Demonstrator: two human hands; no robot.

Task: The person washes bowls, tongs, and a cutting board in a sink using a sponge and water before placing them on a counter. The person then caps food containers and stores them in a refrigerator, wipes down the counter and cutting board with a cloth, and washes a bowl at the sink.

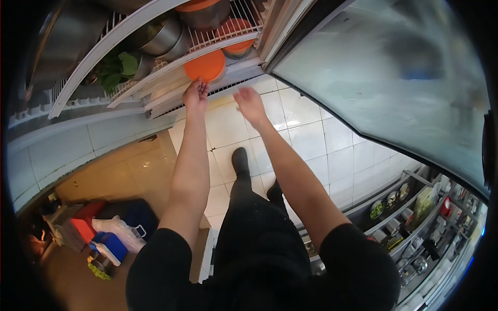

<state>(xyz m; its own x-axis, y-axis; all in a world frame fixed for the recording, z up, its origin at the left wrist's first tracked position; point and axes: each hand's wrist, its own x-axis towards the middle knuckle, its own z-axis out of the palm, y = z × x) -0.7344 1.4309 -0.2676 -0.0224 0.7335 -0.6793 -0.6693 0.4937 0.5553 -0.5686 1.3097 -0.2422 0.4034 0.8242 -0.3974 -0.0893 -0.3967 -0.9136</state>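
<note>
Head view, left hand (195, 96) seemingly pinching orange lid (206, 66), fingertips hidden, right hand (249, 104) spread, blurred

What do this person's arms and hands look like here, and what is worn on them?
Both arms are bare from above the elbow down. Short black sleeves cover the upper arms, part of a black top. The left hand and right hand wear no gloves; no watch, ring or bracelet shows on either wrist.

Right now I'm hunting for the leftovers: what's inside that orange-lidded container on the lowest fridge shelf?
Its contents are hidden: the orange lid covers the container fully. The left hand touches its edge; the right hand hovers open nearby. Leafy greens and metal bowls sit further along the shelves.
</note>
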